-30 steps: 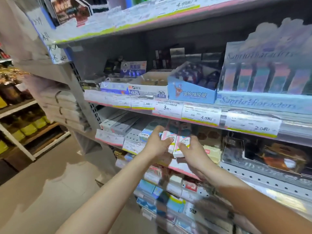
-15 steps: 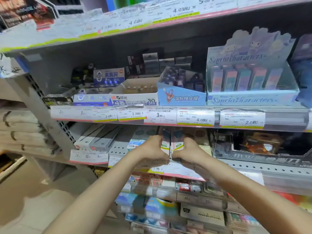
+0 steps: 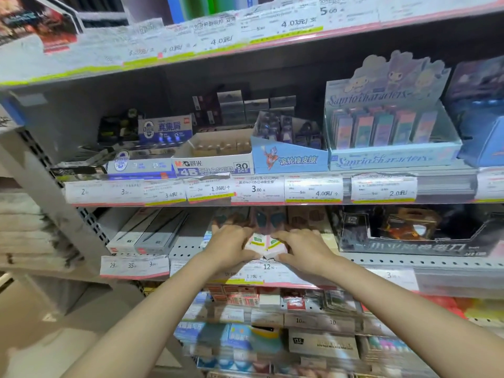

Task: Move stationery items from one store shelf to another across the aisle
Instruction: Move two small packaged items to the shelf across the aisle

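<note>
Two small pink-and-white packets (image 3: 266, 245) with green labels, side by side at centre frame, resting at the front edge of the perforated grey shelf (image 3: 381, 261). Left hand (image 3: 231, 248) gripping the left packet, right hand (image 3: 305, 248) gripping the right, fingers curled over the tops and thumbs at the near edge; presumably holding the pair squared together for setting down or lifting as one. Packet print too small to read. Directly below, price tags (image 3: 261, 271) reading "12" and "1.7". Left of centre, grey pen boxes (image 3: 148, 236) above tags "29" and "35". One shelf up, an M&G "4B ERASER 30 PCS" box (image 3: 215, 163), a blue roller-eraser display (image 3: 290, 156) and a "Sanrio characters" display (image 3: 392, 126); tags beneath reading "1.36", "3.00", "4.0", "2.0". Right of centre, a dark display tray (image 3: 409, 236) marked "12".
</note>
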Demonstrator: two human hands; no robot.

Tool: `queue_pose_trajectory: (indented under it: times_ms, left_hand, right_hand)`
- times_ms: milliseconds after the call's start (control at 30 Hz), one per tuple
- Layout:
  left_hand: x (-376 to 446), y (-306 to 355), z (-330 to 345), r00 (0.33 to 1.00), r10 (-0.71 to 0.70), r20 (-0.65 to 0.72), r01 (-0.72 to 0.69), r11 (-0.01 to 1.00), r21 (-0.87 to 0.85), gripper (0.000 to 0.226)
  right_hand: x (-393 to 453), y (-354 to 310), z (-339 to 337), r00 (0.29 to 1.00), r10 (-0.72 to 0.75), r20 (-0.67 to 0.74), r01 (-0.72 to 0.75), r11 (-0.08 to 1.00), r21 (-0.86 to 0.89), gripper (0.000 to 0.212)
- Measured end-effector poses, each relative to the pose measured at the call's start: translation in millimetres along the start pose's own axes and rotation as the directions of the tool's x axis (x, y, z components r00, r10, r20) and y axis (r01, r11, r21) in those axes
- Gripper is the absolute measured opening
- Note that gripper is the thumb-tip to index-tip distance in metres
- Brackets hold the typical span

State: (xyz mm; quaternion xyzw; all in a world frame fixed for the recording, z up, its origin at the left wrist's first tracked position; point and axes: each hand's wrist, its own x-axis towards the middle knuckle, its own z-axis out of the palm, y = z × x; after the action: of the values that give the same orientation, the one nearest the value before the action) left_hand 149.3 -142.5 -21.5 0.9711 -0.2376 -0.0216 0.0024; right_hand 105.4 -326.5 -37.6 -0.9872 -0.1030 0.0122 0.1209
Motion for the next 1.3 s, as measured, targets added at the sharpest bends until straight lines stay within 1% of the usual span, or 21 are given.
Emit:
queue_pose_trajectory:
  times_ms: [67, 133, 200, 267, 333, 400, 467, 600, 700, 767, 800, 867, 933, 1000, 1033, 1133, 1233, 1300]
  left_hand:
    - [0.0, -4.6, 2.8, 1.0, 0.015, -0.009, -0.015, 0.999, -0.05, 0.058]
    - [-0.6, -7.0, 4.8, 0.999, 0.035, -0.012, -0.036, 0.997, -0.068, 0.055]
    - [-2.9, -6.6, 5.2, 0.998, 0.056, 0.011, -0.056, 0.998, -0.04, 0.048]
    - [-5.6, -5.5, 4.5, 0.996, 0.071, 0.058, -0.073, 0.997, 0.031, 0.044]
    - [-6.5, -5.7, 4.3, 0.993, 0.086, 0.085, -0.093, 0.993, 0.078, 0.049]
    - [-5.6, -6.5, 4.2, 0.991, 0.09, 0.097, -0.097, 0.993, 0.066, 0.054]
    - [-4.8, -7.1, 3.8, 0.991, 0.085, 0.105, -0.091, 0.995, 0.052, 0.056]
    - [-5.6, -5.3, 4.1, 0.992, 0.091, 0.092, -0.097, 0.993, 0.067, 0.048]
    - [-5.4, -7.1, 2.5, 0.991, 0.09, 0.099, -0.094, 0.995, 0.033, 0.044]
    - [-5.0, -9.0, 2.5, 0.991, 0.106, 0.081, -0.105, 0.994, -0.026, 0.048]
    - [-5.2, -9.7, 3.0, 0.991, 0.126, 0.048, -0.124, 0.991, -0.051, 0.051]
    - [-6.6, -9.6, 3.2, 0.98, 0.187, -0.072, -0.192, 0.978, -0.082, 0.051]
    - [-8.7, -7.5, 1.4, 0.953, 0.245, -0.179, -0.271, 0.952, -0.143, 0.051]
    - [-12.2, -0.6, -3.0, 0.928, 0.279, -0.247, -0.336, 0.913, -0.231, 0.048]
    - [-14.1, 5.0, -5.7, 0.92, 0.283, -0.27, -0.355, 0.894, -0.274, 0.042]
    - [-18.8, 27.5, -11.9, 0.906, 0.311, -0.285, -0.401, 0.845, -0.352, 0.029]
    - [-18.9, 54.8, -16.2, 0.894, 0.348, -0.283, -0.443, 0.783, -0.436, 0.025]
    - [-16.5, 75.9, -17.1, 0.886, 0.377, -0.27, -0.463, 0.735, -0.495, 0.02]
  right_hand:
    - [-0.3, 0.7, 3.7, 1.0, -0.01, -0.018, 0.01, 1.0, -0.029, 0.055]
    - [-1.6, 0.2, 5.4, 1.0, -0.014, -0.028, 0.013, 0.999, -0.048, 0.055]
    - [-1.4, 1.4, 8.6, 0.998, -0.017, -0.054, 0.014, 0.999, -0.051, 0.055]
    - [-1.5, 1.8, 11.1, 0.997, -0.028, -0.068, 0.023, 0.997, -0.069, 0.055]
    - [-1.2, 1.8, 12.3, 0.997, -0.041, -0.064, 0.034, 0.993, -0.109, 0.053]
    - [-0.9, 1.5, 11.0, 0.998, -0.048, -0.049, 0.041, 0.99, -0.136, 0.052]
    - [-0.9, 1.4, 8.5, 0.998, -0.046, -0.037, 0.041, 0.992, -0.118, 0.052]
    - [-2.6, 0.4, 6.4, 0.998, -0.054, -0.031, 0.051, 0.994, -0.093, 0.052]
    - [-2.4, -1.2, 2.2, 0.999, -0.039, -0.005, 0.039, 0.997, -0.066, 0.054]
    - [-4.8, -2.7, -3.2, 1.0, -0.022, -0.018, 0.022, 1.0, -0.007, 0.056]
    - [-7.7, -3.5, -6.3, 0.999, -0.015, -0.049, 0.016, 1.0, 0.025, 0.056]
    - [-16.0, -3.9, -12.0, 0.991, -0.016, -0.137, 0.027, 0.996, 0.085, 0.055]
    - [-26.6, -2.8, -16.5, 0.976, -0.03, -0.218, 0.068, 0.984, 0.167, 0.05]
    - [-39.6, -0.7, -19.5, 0.961, -0.021, -0.275, 0.096, 0.96, 0.262, 0.044]
    - [-46.4, 0.4, -20.4, 0.956, 0.001, -0.293, 0.092, 0.949, 0.302, 0.042]
    - [-68.9, 4.1, -22.4, 0.944, 0.108, -0.311, 0.041, 0.898, 0.437, 0.033]
    - [-93.2, 13.8, -23.1, 0.93, 0.226, -0.289, 0.0, 0.788, 0.615, 0.018]
    - [-111.0, 24.6, -24.2, 0.913, 0.304, -0.272, -0.035, 0.723, 0.69, 0.014]
